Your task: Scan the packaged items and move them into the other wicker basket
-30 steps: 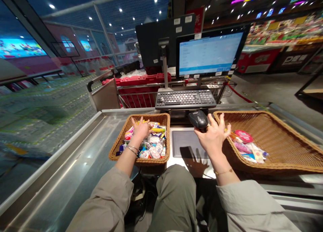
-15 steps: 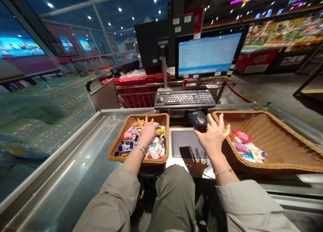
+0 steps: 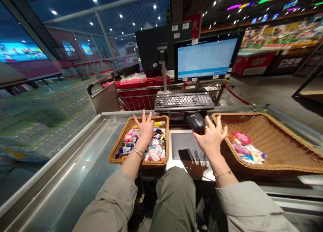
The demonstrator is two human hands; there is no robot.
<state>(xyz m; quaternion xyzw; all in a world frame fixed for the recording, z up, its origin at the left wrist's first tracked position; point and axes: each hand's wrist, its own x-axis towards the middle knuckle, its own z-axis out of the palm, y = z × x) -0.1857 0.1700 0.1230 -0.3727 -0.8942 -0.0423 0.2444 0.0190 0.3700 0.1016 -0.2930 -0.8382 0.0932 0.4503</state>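
My left hand [image 3: 145,130] hovers over a small wicker basket [image 3: 112,153] full of colourful wrapped snacks [image 3: 156,147]. Its fingers are spread and pointing up, with nothing visible in them. My right hand [image 3: 211,137] is open too, fingers splayed, above the dark scanner plate [image 3: 183,145] and just right of a black handheld scanner [image 3: 196,121]. It sits at the left rim of a large wicker basket [image 3: 280,137] that holds several snack packs [image 3: 242,144].
A keyboard [image 3: 184,101] and a lit monitor [image 3: 205,58] stand behind the baskets. A second screen [image 3: 157,43] faces away. A shopping trolley with red crates [image 3: 137,90] is beyond the counter. A steel counter [image 3: 75,164] runs along the left.
My left hand has slid right and farther across the small basket and lifted, its fingers now spread upward. My right hand has stayed by the scanner.
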